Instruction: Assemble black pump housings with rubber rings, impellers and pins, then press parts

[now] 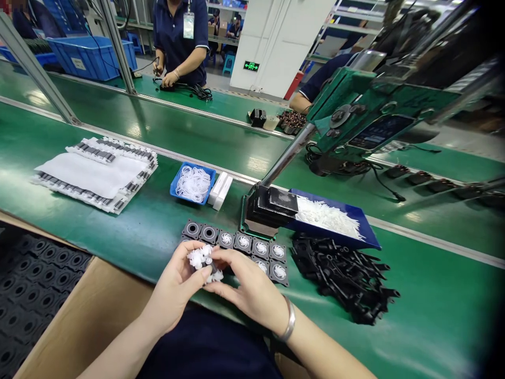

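White parts (pixel 199 258) lie bunched at the fingertips of the curled left hand (pixel 177 287); the right hand (pixel 248 292), touching it, pinches into the bunch, just beside black squares (pixel 242 243) on the green surface (pixel 158 221).

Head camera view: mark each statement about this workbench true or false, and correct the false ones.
1. The left hand holds a cluster of small white plastic parts. True.
2. The right hand has a bare wrist. False: it wears a silver bangle.
3. The small blue tray holds black screws. False: it holds white rings.
4. A pile of black plastic parts lies right of the row of black square parts. True.
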Tool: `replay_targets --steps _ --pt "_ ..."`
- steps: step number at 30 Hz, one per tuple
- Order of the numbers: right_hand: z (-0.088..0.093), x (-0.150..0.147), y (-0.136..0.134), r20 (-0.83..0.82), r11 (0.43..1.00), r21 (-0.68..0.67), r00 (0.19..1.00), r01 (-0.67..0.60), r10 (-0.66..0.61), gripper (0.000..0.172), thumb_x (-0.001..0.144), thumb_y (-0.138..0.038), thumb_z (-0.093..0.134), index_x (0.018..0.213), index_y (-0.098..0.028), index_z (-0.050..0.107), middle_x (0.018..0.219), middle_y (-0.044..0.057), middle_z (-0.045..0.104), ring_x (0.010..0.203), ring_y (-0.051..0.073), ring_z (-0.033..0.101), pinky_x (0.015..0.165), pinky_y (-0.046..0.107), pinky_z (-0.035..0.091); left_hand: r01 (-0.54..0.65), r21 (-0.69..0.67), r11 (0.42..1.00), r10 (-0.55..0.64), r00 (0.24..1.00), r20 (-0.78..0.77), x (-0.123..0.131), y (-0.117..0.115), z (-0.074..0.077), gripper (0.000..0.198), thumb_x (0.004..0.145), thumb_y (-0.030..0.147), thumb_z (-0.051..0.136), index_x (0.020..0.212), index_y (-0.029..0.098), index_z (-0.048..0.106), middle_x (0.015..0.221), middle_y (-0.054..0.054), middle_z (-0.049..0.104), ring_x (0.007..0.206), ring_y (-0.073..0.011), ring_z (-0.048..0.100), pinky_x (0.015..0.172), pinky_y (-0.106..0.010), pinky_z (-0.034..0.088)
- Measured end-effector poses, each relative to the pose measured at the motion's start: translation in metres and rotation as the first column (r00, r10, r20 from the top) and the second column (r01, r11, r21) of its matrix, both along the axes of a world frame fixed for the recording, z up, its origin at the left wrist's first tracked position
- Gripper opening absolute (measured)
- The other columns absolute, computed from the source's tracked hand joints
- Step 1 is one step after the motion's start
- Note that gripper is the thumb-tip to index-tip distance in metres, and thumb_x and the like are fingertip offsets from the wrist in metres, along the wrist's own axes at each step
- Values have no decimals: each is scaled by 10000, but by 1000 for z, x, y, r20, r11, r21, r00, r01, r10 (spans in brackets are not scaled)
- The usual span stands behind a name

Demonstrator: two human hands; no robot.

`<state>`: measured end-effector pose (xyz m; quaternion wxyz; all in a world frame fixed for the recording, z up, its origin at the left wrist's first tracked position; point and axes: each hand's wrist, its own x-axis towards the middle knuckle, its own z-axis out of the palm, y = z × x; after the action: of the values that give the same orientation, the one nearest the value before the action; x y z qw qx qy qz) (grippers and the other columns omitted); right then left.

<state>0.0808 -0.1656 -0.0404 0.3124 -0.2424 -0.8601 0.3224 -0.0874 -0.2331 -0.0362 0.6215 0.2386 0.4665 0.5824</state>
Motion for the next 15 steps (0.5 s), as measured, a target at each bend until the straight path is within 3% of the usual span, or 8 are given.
replay_targets --steps 3,7,9,11,15 --pt "-7 -1 -5 -99 990 -131 993 50 -64 322 887 -386 690 1139 -214 586 1087 74 706 865 154 699 813 297 603 35 33 999 -34 999 -11 -2 1 -1 353 784 270 799 1089 227 626 1046 -35 710 993 -183 662 878 -280 539" --pt "-2 5 3 -190 947 -296 964 125 -187 176 905 -298 684 1042 -206 623 984 46 728 828 145 719 761 260 614 48 22 999 -47 998 -33 -8 3 -4 372 773 247 810 1082 223 604 1080 -43 708 985 -200 667 844 -340 592" --pt "3 10 8 -162 950 -225 953 215 -254 116 916 -261 665 1013 -205 635 960 45 724 814 146 714 742 259 612 35 7 999 -35 997 -66 -11 3 -5 386 780 253 803 1103 221 593 1117 -49 701 1012 -210 656 870 -386 600" --pt "6 13 12 -101 958 -72 954 277 -283 102 920 -247 656 1014 -211 640 980 52 726 863 166 713 782 288 608 28 -3 1000 -28 995 -95 -13 3 -6 396 788 260 793 1125 216 589 1158 -61 696 1070 -225 641 909 -403 586" --pt "1 19 14 14 953 203 973 224 -231 147 945 -213 612 1092 -219 621 1011 57 735 952 193 711 850 333 597 -21 7 1000 22 989 -147 -16 2 -7 419 787 272 785 1150 203 586 1208 -98 690 1196 -273 605 948 -384 547"
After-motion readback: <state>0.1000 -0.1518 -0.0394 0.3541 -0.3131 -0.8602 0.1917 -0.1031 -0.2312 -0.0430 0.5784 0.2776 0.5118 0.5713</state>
